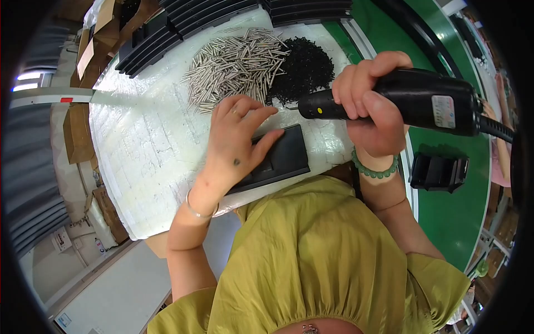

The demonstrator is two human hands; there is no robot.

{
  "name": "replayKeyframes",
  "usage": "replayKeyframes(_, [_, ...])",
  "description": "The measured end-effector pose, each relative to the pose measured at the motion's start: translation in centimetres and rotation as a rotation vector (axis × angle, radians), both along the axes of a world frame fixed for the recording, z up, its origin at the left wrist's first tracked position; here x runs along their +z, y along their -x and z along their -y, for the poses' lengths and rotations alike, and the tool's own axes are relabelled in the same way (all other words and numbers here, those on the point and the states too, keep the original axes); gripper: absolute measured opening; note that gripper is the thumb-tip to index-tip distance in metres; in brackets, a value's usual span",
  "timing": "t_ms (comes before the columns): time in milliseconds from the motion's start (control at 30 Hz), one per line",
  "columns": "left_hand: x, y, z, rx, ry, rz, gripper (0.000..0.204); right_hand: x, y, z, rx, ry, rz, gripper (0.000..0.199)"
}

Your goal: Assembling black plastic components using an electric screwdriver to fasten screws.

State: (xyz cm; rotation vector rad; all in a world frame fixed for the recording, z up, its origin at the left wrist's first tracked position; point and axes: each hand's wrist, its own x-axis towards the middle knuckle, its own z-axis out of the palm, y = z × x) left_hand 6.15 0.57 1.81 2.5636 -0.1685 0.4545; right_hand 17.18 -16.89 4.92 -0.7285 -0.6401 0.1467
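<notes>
My right hand is wrapped round a black electric screwdriver, held nearly level with its bit pointing left. My left hand hovers over a flat black plastic part near the table's front edge and hides its left portion. Its thumb and index finger are apart, the index tip just left of the bit, and I see nothing held between them. Beyond the left hand lies a heap of silver metal pins. To its right, touching it, is a heap of small black screws.
Stacked black ribbed plastic parts line the back of the white-covered table. On the right runs a green conveyor surface with a black plastic part on it. The screwdriver's cord leads off right. Cardboard boxes stand left.
</notes>
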Motion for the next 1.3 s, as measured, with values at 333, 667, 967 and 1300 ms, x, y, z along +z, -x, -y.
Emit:
replayKeyframes(333, [-1.4, -1.8, 0.2, -0.01, 0.062, -0.058, 0.021, -0.7, 0.0, -0.5, -0.012, 0.043, -0.007, 0.027])
replayKeyframes(667, [-1.6, -2.7, -0.3, -0.073, 0.024, -0.008, 0.024, -1.8, -0.9, -1.2, -0.051, 0.089, -0.004, 0.025])
replayKeyframes(967, [-1.8, -3.3, -0.2, -0.09, 0.066, 0.103, 0.023, 1.3, 0.1, -0.8, 0.045, 0.021, 0.08, 0.03])
replayKeyframes(1300, [-2.3, -2.9, -0.5, -0.054, 0.065, 0.021, 0.02, -2.2, -0.9, -1.6, -0.101, 0.115, 0.015, 0.023])
